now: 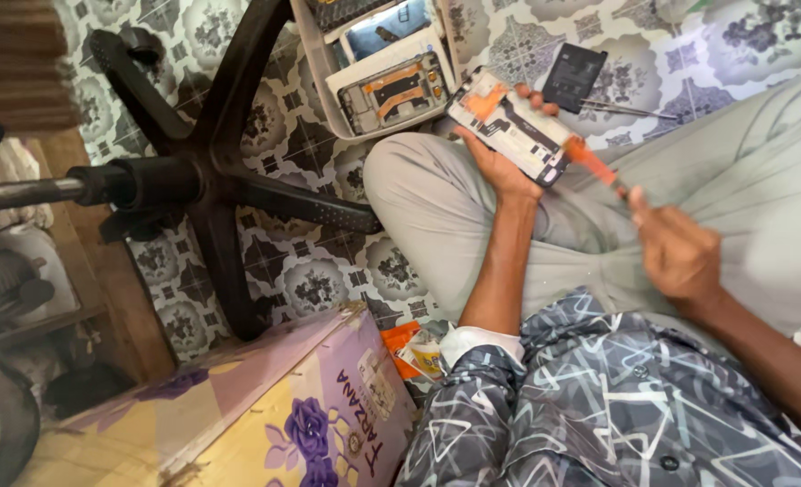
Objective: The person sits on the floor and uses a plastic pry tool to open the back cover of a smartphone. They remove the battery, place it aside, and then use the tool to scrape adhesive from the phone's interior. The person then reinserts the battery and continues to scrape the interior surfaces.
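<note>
My left hand (498, 160) grips an opened phone (510, 125) with its back off, held above my knee, white and orange inner parts showing. My right hand (677, 250) holds an orange-handled screwdriver (596, 167), its tip at the phone's lower right end. A black phone battery (574, 77) lies on the patterned floor just beyond the phone, with thin metal tweezers (630, 110) beside it.
A pale plastic tray (314, 72) holding other opened phones sits on the tiled floor behind. A black office chair base (204, 162) spreads at the left. A purple and yellow flowered carton (265, 415) stands near my left leg. Wooden furniture borders the far left.
</note>
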